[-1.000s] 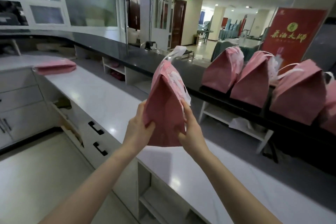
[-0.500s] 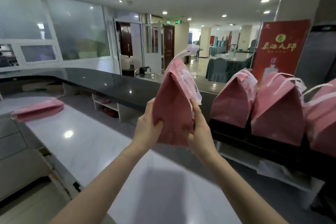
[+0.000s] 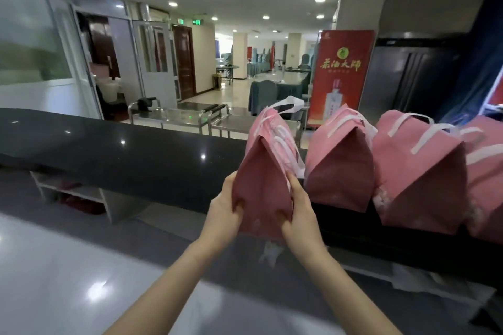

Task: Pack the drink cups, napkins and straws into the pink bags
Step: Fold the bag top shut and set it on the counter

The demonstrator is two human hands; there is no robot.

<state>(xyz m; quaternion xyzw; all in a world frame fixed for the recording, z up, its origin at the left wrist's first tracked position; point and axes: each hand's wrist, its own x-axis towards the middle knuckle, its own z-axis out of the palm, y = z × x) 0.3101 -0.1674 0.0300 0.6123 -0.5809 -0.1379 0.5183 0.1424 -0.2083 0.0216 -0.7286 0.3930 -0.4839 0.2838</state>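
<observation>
1. Nearest, across the lower left: glossy white tabletop (image 3: pixel 68 266), far edge meeting a grey strip below the raised counter.
2. Over it, two bare forearms reaching forward and slightly right.
3. Left hand (image 3: pixel 224 212) wrapped round the lower left side of the pink bag (image 3: pixel 261 179), thumb pressed into the front face, fingers hidden behind.
4. Right hand (image 3: pixel 299 215) gripping the lower right side, thumb on the front, forefinger stretched up along the bag's right edge beside the white handles.
5. Pink bag upright, top folded to a peak, base at the near edge of the dark tabletop (image 3: pixel 136 160); resting there or held just above, cannot tell.
6. Rightward along the same dark tabletop, a tight row: second bag (image 3: pixel 340 166) just beside the held one, third bag (image 3: pixel 419 179) against it, fourth bag (image 3: pixel 487 179) cut off by the frame edge.
7. Leftward, a long run of dark tabletop curving away, front edge rounded.
8. Under that edge, a white shelf (image 3: pixel 73 193).
9. Farther back, steel trolleys (image 3: pixel 174 114), and a red poster (image 3: pixel 340 76) standing behind the row.
</observation>
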